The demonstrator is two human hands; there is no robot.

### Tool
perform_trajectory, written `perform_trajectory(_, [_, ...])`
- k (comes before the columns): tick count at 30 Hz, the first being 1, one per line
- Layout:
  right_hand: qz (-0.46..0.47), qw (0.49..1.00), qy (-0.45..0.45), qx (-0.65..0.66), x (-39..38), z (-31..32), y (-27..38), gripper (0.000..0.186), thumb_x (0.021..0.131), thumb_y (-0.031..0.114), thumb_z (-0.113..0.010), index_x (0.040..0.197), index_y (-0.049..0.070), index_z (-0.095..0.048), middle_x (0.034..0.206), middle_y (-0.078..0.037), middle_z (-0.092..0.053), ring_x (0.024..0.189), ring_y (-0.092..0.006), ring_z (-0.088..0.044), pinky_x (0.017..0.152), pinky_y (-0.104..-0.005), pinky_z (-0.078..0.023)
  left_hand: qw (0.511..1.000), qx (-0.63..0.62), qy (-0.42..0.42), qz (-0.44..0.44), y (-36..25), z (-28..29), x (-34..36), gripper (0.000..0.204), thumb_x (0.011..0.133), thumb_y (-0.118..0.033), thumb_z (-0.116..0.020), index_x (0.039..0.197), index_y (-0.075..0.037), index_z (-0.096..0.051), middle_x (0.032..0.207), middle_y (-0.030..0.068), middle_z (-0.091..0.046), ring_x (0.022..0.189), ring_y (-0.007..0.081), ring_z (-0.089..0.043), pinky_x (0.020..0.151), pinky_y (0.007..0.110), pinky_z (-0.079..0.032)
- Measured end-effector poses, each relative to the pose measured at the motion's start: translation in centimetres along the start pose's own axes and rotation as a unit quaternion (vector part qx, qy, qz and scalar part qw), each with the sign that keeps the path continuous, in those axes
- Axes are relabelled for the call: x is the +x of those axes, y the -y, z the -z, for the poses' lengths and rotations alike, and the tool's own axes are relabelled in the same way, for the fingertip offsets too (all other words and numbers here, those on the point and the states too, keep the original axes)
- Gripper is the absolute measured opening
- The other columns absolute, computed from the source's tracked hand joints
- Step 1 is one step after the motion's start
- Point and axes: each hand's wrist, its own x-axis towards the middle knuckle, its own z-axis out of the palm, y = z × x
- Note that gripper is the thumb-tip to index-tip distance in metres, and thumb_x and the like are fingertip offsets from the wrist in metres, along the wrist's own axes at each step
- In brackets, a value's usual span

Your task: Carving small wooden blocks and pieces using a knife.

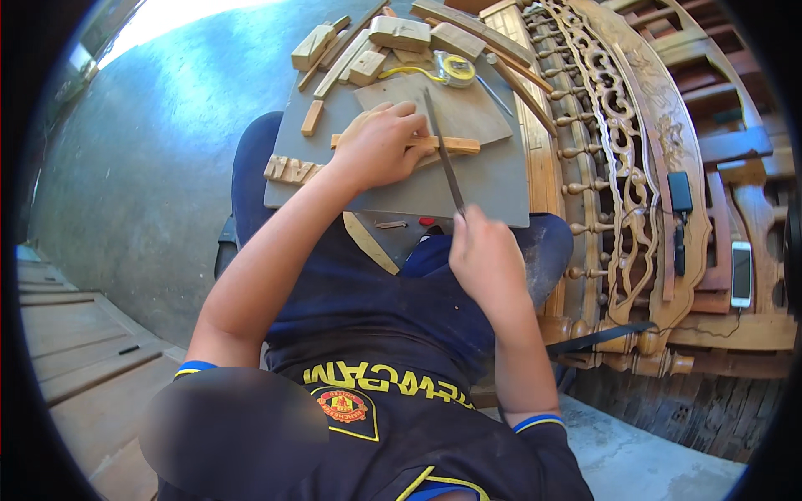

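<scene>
While the left hand [380, 144] bends over a narrow wooden strip [461, 147], fingers curled along the far edge and thumb on the near side, the strip lies gripped on the grey board [401, 197] across the person's lap. The left forearm [280, 238] reaches up from 7 o'clock, and the hand covers the strip's middle, leaving both ends showing. At 5 o'clock from the strip, the right hand [491, 255], slightly blurred, is closed around the near end of a thin dark blade [449, 174], which points between 11 and 12 o'clock and crosses the strip toward its right end; whether file or saw, I cannot tell.

Under the blade's far half lies one flat wooden panel [484, 121]. Beyond, at 1 o'clock, sits one yellow tape measure [455, 69]; at 2 o'clock, one slender rod [494, 97]. Four chunky pale blocks [401, 33] spread from 10 to 1 o'clock among longer sticks [344, 63], too overlapped to count surely. One small brown block [312, 118] lies between 9 and 10 o'clock, one notched piece [291, 169] between 8 and 9. Carved wooden furniture [610, 150] closes off 3 o'clock, with one white phone [741, 275] toward 4
</scene>
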Motion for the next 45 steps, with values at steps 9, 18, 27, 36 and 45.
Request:
perform_trajectory(9, [0.006, 0.988, -0.054, 0.145, -4.4, 4.7, 0.2, 0.023, 0.104, 0.021, -0.055, 0.097, 0.0, -0.061, 0.075, -0.023, -0.07, 0.073, -0.0458, -0.07, 0.064, -0.0507, -0.054, 0.988, 0.128, -0.059, 0.056, -1.4, -0.6, -0.8, 0.019, 0.093, -0.022, -0.069, 0.1, -0.004, -0.066, 0.101, 0.0136, -0.063, 0.095, 0.0374, -0.064, 0.083, 0.048, -0.052])
perform_trajectory(18, [-0.134, 0.902, -0.239, 0.333, 6.9, -0.8, -16.0, 0.039, 0.097, 0.04, -0.074, 0.091, 0.003, -0.064, 0.072, 0.003, -0.056, 0.056, -0.0062, -0.049, 0.051, -0.0257, -0.045, 0.925, -0.021, -0.215, 0.313, 8.4, 10.1, -2.0, 0.06, 0.111, -0.049, -0.037, 0.112, 0.003, -0.066, 0.088, 0.0188, -0.069, 0.075, 0.036, -0.065, 0.074, 0.048, -0.053])
perform_trajectory(27, [-0.154, 0.785, -0.06, 0.597, 5.8, -2.2, -17.3, 0.03, 0.087, 0.011, -0.084, 0.098, 0.013, -0.056, 0.081, 0.005, -0.058, 0.065, -0.0053, -0.054, 0.058, -0.0207, -0.042, 0.694, -0.43, -0.149, 0.558, 20.2, 8.7, -1.9, 0.033, 0.103, -0.038, -0.061, 0.104, -0.006, -0.055, 0.085, 0.0047, -0.062, 0.081, 0.0178, -0.066, 0.074, 0.035, -0.06])
perform_trajectory(36, [-0.149, 0.765, 0.024, 0.626, 9.2, -2.1, -17.1, 0.025, 0.091, 0.013, -0.08, 0.099, 0.013, -0.056, 0.091, 0.001, -0.064, 0.083, -0.0087, -0.064, 0.076, -0.0236, -0.053, 0.62, -0.609, 0.01, 0.494, 30.4, 0.0, -2.5, 0.032, 0.106, -0.028, -0.051, 0.121, 0.0, -0.059, 0.109, 0.0151, -0.07, 0.097, 0.0226, -0.071, 0.083, 0.039, -0.062])
perform_trajectory(45, [-0.146, 0.697, -0.022, 0.702, 8.4, -3.3, -17.3, 0.031, 0.091, 0.004, -0.077, 0.101, 0.016, -0.05, 0.097, -0.002, -0.064, 0.087, -0.0129, -0.068, 0.076, -0.0276, -0.058, 0.571, -0.733, 0.06, 0.365, 32.0, -0.6, -4.3, 0.035, 0.106, -0.022, -0.053, 0.129, 0.002, -0.058, 0.117, 0.0166, -0.069, 0.102, 0.0234, -0.071, 0.087, 0.04, -0.062])
